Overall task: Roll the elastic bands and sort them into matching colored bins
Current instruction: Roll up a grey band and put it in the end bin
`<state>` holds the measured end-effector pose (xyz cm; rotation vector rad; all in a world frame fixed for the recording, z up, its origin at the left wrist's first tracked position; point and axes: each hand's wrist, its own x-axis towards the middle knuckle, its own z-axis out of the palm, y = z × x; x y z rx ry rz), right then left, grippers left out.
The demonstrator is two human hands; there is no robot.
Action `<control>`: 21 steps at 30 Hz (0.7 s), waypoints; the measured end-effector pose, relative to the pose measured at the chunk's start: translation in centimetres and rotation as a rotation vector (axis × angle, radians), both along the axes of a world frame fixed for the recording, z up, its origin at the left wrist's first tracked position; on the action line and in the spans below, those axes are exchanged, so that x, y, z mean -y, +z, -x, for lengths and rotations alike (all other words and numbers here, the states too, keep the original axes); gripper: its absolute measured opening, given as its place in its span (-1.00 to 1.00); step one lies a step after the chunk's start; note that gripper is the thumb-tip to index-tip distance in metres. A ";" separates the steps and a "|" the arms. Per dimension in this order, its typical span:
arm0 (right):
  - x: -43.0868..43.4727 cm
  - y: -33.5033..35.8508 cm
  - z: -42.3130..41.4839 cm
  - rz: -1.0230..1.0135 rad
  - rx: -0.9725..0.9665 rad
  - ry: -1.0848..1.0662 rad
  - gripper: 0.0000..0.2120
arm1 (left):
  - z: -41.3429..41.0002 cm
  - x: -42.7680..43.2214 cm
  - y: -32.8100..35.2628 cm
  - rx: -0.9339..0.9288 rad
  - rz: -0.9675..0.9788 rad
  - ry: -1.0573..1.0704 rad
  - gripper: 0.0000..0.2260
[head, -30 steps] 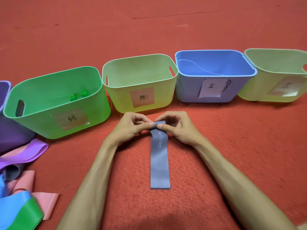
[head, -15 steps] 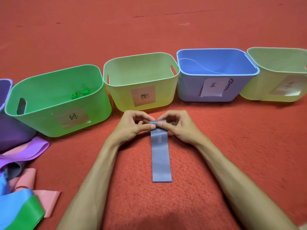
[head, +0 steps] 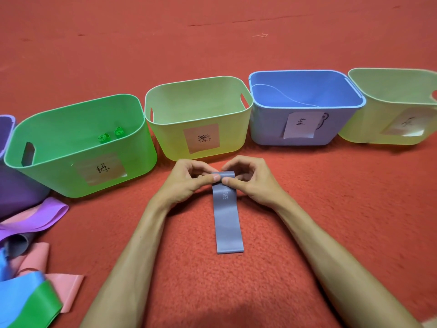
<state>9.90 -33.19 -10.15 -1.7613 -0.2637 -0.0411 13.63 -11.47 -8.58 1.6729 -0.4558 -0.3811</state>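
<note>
A: Where's the band?
B: The grey-blue flat rubber elastic band [head: 228,223] lies on the red carpet [head: 343,209], far end curled. Your left hand [head: 186,183] and right hand [head: 255,183], thumbs touching, pinch that curl.
A: Handling?
B: Likely light, limp, springy. Grip the roll's edges firmly, or it unwinds.

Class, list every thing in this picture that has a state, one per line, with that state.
grey band, far end rolled, rest flat on the floor.
left hand, pinching the grey band.
right hand, pinching the grey band.
green bin, upright, holding two rolled green bands.
blue bin, upright, no band visible inside.
loose bands, unrolled, heaped.
</note>
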 end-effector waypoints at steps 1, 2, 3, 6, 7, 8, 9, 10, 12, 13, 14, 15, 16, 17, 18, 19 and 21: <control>-0.1 0.0 0.0 0.030 0.006 -0.013 -0.79 | 0.0 0.0 -0.1 0.007 0.001 0.002 -0.85; -0.2 0.0 -0.1 0.056 0.007 -0.022 -0.77 | -0.1 -0.1 -0.1 0.008 -0.002 0.006 -0.87; -0.2 0.0 -0.1 0.067 -0.003 -0.023 -0.79 | -0.1 -0.1 -0.1 0.009 -0.004 0.014 -0.89; 0.0 0.2 -0.2 0.042 -0.042 0.005 -0.89 | 0.1 0.0 0.1 0.027 -0.015 0.046 -0.87; 0.0 0.2 -0.2 0.032 -0.043 0.008 -0.92 | 0.1 0.1 0.1 0.036 -0.022 0.051 -0.86; 0.1 0.2 -0.3 0.017 -0.038 0.009 -0.93 | 0.1 0.1 0.2 0.041 -0.026 0.056 -0.85; 0.1 0.2 -0.3 -0.003 -0.033 0.006 -0.94 | 0.1 0.1 0.1 0.047 -0.032 0.058 -0.85; 0.1 0.2 -0.3 -0.027 -0.027 0.003 -0.95 | 0.1 0.2 0.2 0.052 -0.037 0.056 -0.85; 0.1 0.3 -0.2 -0.073 -0.010 0.000 -0.94 | 0.1 0.2 0.2 0.056 -0.040 0.035 -0.88; 0.1 0.3 -0.2 -0.088 -0.006 -0.001 -0.94 | 0.2 0.3 0.3 0.045 -0.032 0.028 -0.86; 0.1 0.3 -0.1 -0.098 -0.007 -0.002 -0.94 | 0.2 0.5 0.2 0.027 -0.021 0.031 -0.81; 0.0 0.3 -0.1 -0.102 -0.014 -0.002 -0.94 | 0.2 0.5 0.1 0.009 -0.009 0.037 -0.78; -0.1 0.3 -0.1 -0.106 -0.021 0.000 -0.93 | 0.1 0.5 0.0 -0.007 0.000 0.041 -0.79; -0.2 0.3 0.0 -0.108 -0.025 0.003 -0.91 | 0.1 0.4 0.0 -0.020 0.010 0.036 -0.82; -0.2 0.3 0.0 -0.110 -0.023 0.006 -0.89 | 0.1 0.4 0.0 -0.028 0.016 0.032 -0.86; -0.2 0.2 -0.1 -0.105 -0.018 0.006 -0.87 | 0.1 0.3 0.0 -0.031 0.021 0.028 -0.88; -0.2 0.1 -0.2 -0.080 -0.006 0.003 -0.82 | 0.0 0.1 0.0 -0.024 0.015 0.026 -0.89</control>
